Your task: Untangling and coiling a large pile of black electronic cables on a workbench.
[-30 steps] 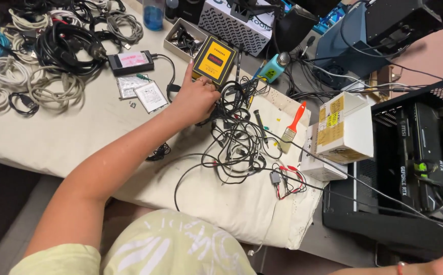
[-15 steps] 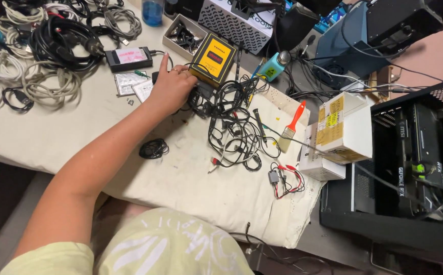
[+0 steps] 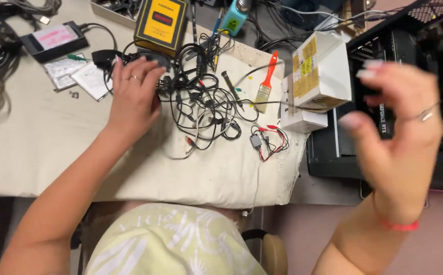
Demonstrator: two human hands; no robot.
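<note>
Since half a second ago: view has dropped and closed in; the right hand (image 3: 402, 147), absent before, is now raised in the air at 3 o'clock, blurred. The left hand (image 3: 132, 97) has slid from the yellow meter's edge down onto the bench (image 3: 43, 153).

Left hand: palm down, fingers spread, fingertips touching the black cable tangle (image 3: 206, 107) at its 9 o'clock edge, just below the yellow-and-black meter (image 3: 161, 23). Grip wide and flat; it holds nothing, only presses on leads.

Right hand: fingers curled loosely, thumb and forefinger apart, nothing between them. Open grip, empty, well clear of the bench, in front of the black computer case (image 3: 384, 127).

Around the tangle: orange-handled brush (image 3: 266, 81) at 3 o'clock; red and black clip leads (image 3: 269, 140) at 4 o'clock; white cardboard box (image 3: 320, 71) beyond the brush, at the bench's right edge. Small papers (image 3: 79, 76) and a black device with a pink label (image 3: 53, 39) lie at 10 o'clock of the left hand.

Risk, as judged: the leads are knotted together; a pull on one would likely drag the whole bunch, shift the meter, or sweep the brush and clip leads off the near edge.
</note>
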